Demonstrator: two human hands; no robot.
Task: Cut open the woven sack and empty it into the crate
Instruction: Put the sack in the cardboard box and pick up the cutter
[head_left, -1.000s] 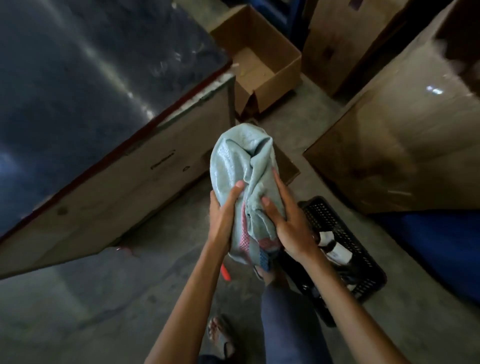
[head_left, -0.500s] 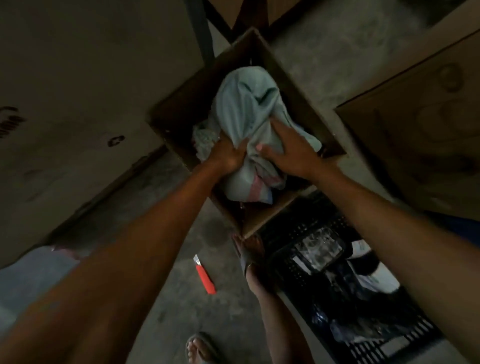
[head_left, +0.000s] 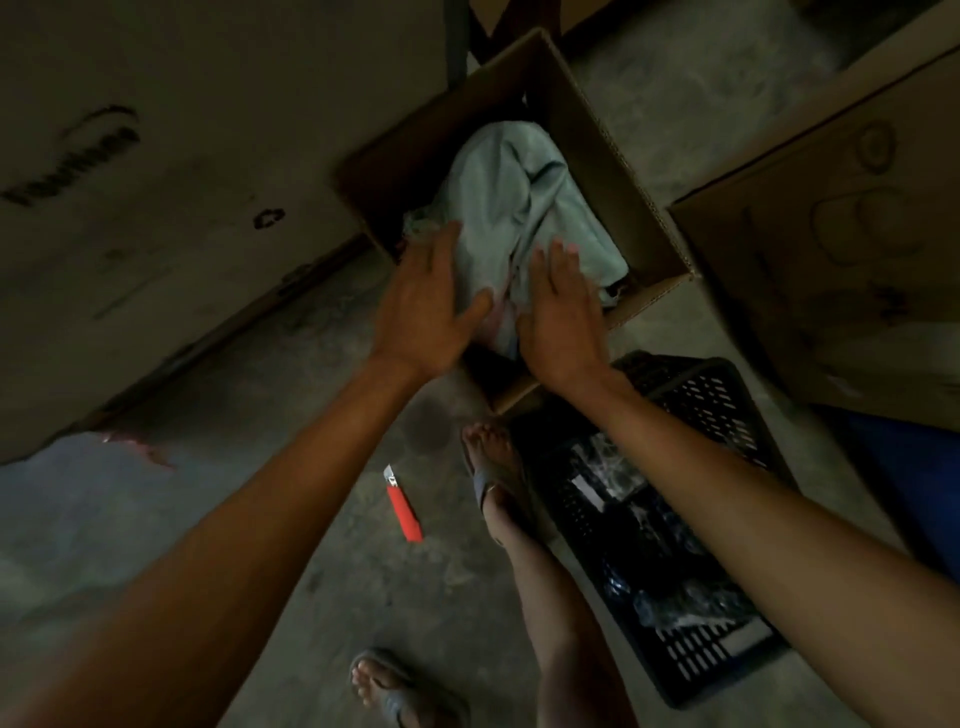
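The crumpled pale green woven sack (head_left: 524, 208) lies inside an open cardboard box (head_left: 608, 150) on the floor ahead. My left hand (head_left: 431, 306) hovers over the sack's near left side with fingers spread and nothing in it. Just right of it my right hand (head_left: 561, 312) is also flat and open above the sack. The black plastic crate (head_left: 717, 395) stands at the lower right, with dark bottles and wrapped items (head_left: 639, 525) inside. A red utility knife (head_left: 402, 509) lies on the concrete floor between my arms.
Large cardboard cartons rise on the left (head_left: 171, 182) and on the right (head_left: 841, 249). A blue object (head_left: 914, 478) sits at the right edge. My feet in sandals (head_left: 493, 467) stand beside the crate on the concrete floor.
I carried the bunched sack forward and pushed it down into the cardboard box. Both hands have now let go and opened above it.
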